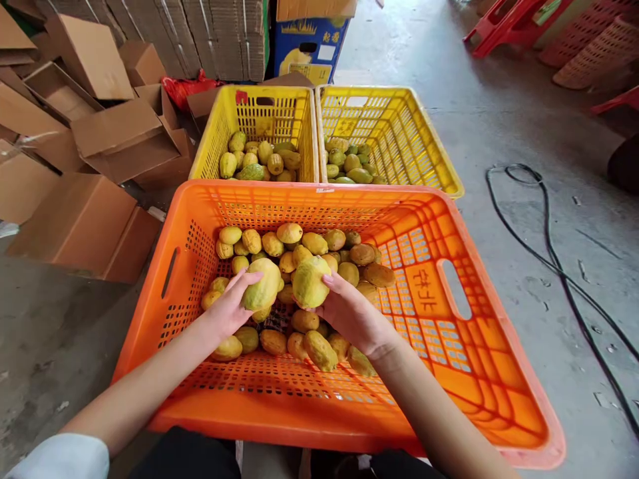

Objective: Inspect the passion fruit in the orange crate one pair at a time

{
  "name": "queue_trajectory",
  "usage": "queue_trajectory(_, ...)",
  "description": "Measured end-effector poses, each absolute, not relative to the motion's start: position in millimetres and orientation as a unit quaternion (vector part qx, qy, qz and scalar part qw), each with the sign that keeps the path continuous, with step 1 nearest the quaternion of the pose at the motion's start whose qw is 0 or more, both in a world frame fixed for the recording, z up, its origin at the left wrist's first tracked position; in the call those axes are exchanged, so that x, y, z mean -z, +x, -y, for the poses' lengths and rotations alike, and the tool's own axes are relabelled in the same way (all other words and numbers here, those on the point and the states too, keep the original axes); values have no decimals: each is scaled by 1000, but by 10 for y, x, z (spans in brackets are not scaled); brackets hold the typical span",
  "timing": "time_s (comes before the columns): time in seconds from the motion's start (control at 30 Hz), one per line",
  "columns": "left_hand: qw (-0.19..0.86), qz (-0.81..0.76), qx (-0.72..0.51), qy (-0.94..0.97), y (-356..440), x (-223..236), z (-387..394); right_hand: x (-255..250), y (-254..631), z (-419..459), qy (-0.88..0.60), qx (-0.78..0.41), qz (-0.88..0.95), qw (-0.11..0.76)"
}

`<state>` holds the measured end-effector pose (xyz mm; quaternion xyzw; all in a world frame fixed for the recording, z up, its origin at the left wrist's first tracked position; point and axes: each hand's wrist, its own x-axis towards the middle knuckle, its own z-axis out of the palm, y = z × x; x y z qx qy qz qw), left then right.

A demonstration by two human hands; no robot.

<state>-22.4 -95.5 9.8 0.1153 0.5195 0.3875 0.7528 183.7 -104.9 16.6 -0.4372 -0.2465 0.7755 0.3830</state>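
My left hand (232, 306) is closed around an oval yellow-green fruit (263, 285) that looks like a small papaya. A second such fruit (310, 282), rounder from this side, is gripped in my right hand (349, 309). Both hands are over a large orange plastic crate (319, 412), and the two fruits are held close together but apart. Below them, many more yellow, green and brownish fruits (320, 350) lie loose on the crate's slotted bottom, mostly toward its left and middle.
Behind the orange crate stand two yellow crates (207, 143) (434, 143) with similar fruits inside. Opened cardboard boxes (74, 219) are heaped on the left. A blue printed carton (309, 50) stands at the back. A black cable (549, 239) loops over the floor at right, below red stools (499, 30).
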Motion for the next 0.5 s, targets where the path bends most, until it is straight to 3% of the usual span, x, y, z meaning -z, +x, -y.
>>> queue_trajectory(0.5,745,-527,-392,116,-177,-2,904,-55,1750,995,-453,-767,183,415)
